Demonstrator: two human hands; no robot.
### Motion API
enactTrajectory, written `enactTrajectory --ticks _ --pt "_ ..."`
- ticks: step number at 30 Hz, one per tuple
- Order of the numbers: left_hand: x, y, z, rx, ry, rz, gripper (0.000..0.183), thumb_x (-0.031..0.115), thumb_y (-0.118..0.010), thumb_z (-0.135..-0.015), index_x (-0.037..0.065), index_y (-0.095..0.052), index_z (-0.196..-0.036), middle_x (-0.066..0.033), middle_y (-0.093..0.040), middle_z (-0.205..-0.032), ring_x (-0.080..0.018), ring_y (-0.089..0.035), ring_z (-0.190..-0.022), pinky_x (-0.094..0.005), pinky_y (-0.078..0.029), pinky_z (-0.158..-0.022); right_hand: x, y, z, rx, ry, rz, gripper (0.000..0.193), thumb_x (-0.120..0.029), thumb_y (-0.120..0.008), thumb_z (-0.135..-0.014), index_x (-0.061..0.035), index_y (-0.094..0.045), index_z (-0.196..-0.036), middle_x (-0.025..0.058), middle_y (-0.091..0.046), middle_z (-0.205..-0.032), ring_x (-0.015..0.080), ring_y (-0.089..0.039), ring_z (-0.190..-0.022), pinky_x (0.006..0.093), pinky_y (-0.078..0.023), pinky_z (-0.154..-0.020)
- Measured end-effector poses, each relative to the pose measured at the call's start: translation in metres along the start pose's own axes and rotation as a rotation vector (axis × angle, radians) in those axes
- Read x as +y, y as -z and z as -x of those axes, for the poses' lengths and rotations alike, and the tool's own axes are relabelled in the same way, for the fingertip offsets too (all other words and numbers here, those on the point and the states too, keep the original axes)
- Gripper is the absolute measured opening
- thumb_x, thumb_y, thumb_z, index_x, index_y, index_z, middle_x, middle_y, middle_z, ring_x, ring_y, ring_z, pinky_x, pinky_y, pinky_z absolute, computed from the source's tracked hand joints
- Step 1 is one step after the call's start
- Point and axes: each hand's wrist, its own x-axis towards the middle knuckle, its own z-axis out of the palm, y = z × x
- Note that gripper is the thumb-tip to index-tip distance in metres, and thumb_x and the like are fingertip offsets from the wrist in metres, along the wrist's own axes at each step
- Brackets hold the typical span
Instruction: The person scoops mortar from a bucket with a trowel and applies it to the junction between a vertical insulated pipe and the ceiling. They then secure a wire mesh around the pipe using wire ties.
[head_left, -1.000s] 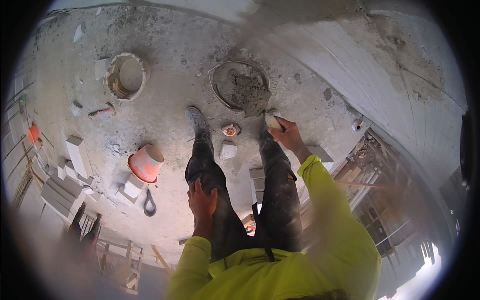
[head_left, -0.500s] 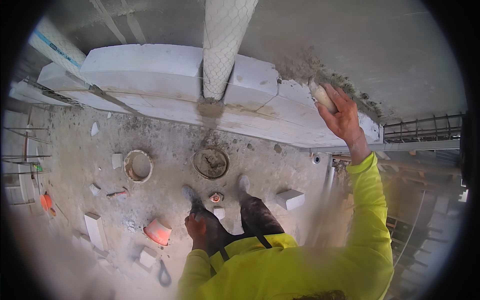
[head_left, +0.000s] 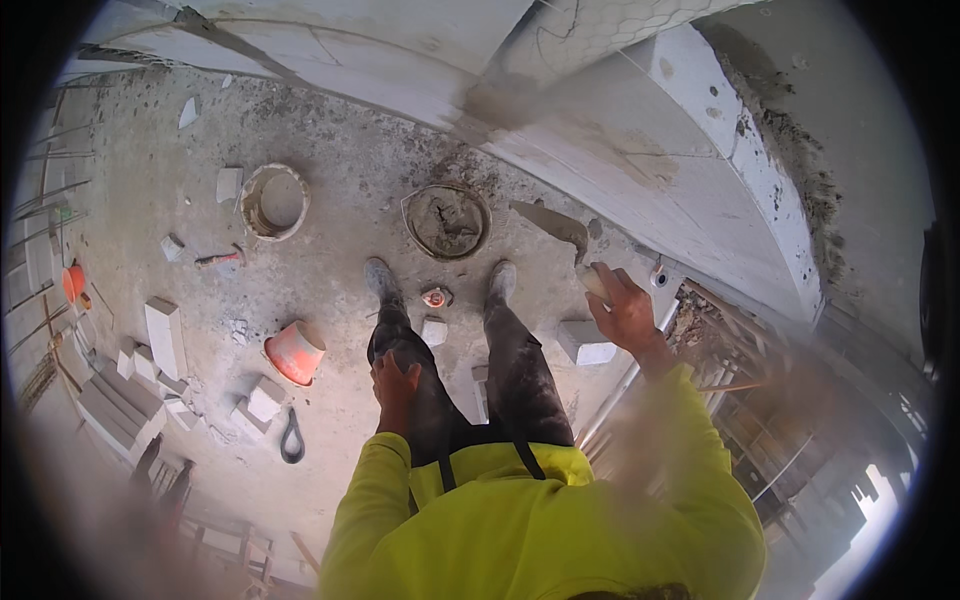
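My right hand (head_left: 622, 308) grips the pale handle of a trowel (head_left: 553, 224), whose blade carries grey mortar and points toward the round tub of mortar (head_left: 447, 221) on the floor ahead of my boots. Resting flat on my left thigh, my left hand (head_left: 395, 381) holds nothing. Both arms are in bright yellow sleeves. A wall of white blocks (head_left: 690, 150) rises at the right, with rough mortar along its top edge.
On the dusty concrete floor are an empty round bucket (head_left: 275, 200), a tipped orange bucket (head_left: 295, 352), a small red-and-white tin (head_left: 436, 297) between my boots, and loose white blocks (head_left: 165, 335) at left. Another block (head_left: 588, 343) sits under my right hand. Scaffold bars run at lower right.
My right hand has dropped from the top of the block wall down to beside the mortar tub, trowel still in it. The view has tilted down. The left hand stays on the thigh.
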Motion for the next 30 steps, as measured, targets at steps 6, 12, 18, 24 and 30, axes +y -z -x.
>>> enactTrajectory --ticks 6,12,18,24,30 --pt "-0.014 -0.021 -0.027 -0.132 0.144 -0.097 0.084 0.037 -0.075 -0.074 0.012 -0.04 -0.146 -0.0155 -0.041 -0.147 -0.0367 -0.038 -0.137 -0.0535 -0.04 -0.105 0.072 -0.245 -0.14 -0.425 -0.128 0.262 0.041 -0.023 -0.06 -0.088 -0.0086 -0.051 -0.126 0.0203 -0.063 -0.106 0.0411 -0.066 -0.095 0.0517 -0.055 -0.083" --pt "-0.038 -0.018 -0.043 -0.13 0.168 -0.052 0.082 0.035 -0.073 -0.072 0.014 -0.042 -0.146 -0.0128 -0.042 -0.146 -0.0357 -0.039 -0.136 -0.0516 -0.04 -0.106 0.109 -0.424 -0.209 -0.623 -0.146 0.117 0.021 -0.016 -0.059 -0.086 0.0001 -0.067 -0.097 0.0187 -0.069 -0.079 0.034 -0.07 -0.078 0.0472 -0.056 -0.07" --pt "-0.053 -0.017 -0.045 -0.131 0.194 -0.041 0.08 0.034 -0.074 -0.071 0.014 -0.045 -0.144 -0.0139 -0.045 -0.142 -0.0363 -0.042 -0.133 -0.0502 -0.04 -0.106 0.074 -0.467 -0.19 -0.468 -0.709 -0.712 0.024 -0.022 -0.067 -0.085 0.0007 -0.068 -0.094 0.0047 -0.059 -0.06 0.0123 -0.057 -0.05 0.0305 -0.044 -0.044" --pt "-0.048 -0.017 -0.048 -0.098 0.13 -0.05 0.079 0.034 -0.074 -0.072 0.013 -0.046 -0.143 -0.0143 -0.047 -0.141 -0.0368 -0.044 -0.131 -0.0501 -0.041 -0.106 0.089 -0.469 -0.164 -0.276 -0.617 -0.885 0.031 -0.018 -0.067 -0.088 -0.0026 -0.07 -0.114 0.0004 -0.059 -0.064 0.0074 -0.053 -0.052 0.0254 -0.046 -0.048" --pt "-0.034 -0.02 -0.038 -0.044 0.081 -0.104 0.078 0.033 -0.075 -0.073 0.012 -0.046 -0.142 -0.0139 -0.047 -0.142 -0.0364 -0.045 -0.131 -0.0507 -0.042 -0.104 0.085 -0.382 -0.117 -0.238 -0.587 -0.912 0.048 -0.015 -0.072 -0.087 -0.0055 -0.062 -0.133 -0.0011 -0.065 -0.078 0.0059 -0.056 -0.059 0.0229 -0.049 -0.054"
